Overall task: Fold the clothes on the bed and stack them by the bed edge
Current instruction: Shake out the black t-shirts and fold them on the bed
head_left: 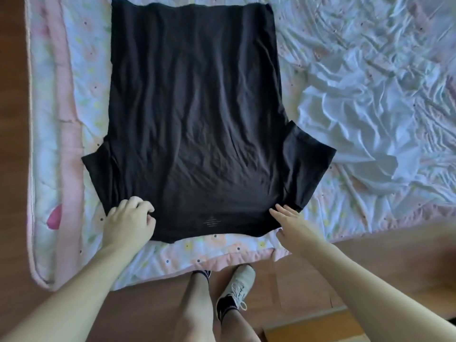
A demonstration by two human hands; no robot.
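Note:
A black T-shirt (195,114) lies spread flat on the bed, back side up, collar end toward me and hem at the far end. Both short sleeves stick out to the sides. My left hand (129,222) rests on the near left shoulder of the shirt with fingers curled into the fabric. My right hand (290,222) lies at the near right shoulder with straight fingers touching the cloth. A crumpled white garment (355,134) sits on the bed to the right of the shirt.
The bed is covered by a floral quilt (84,70) with a pink border; its near edge (237,257) runs just in front of my legs. Wooden floor (308,280) lies below, with my sneaker (237,285) on it.

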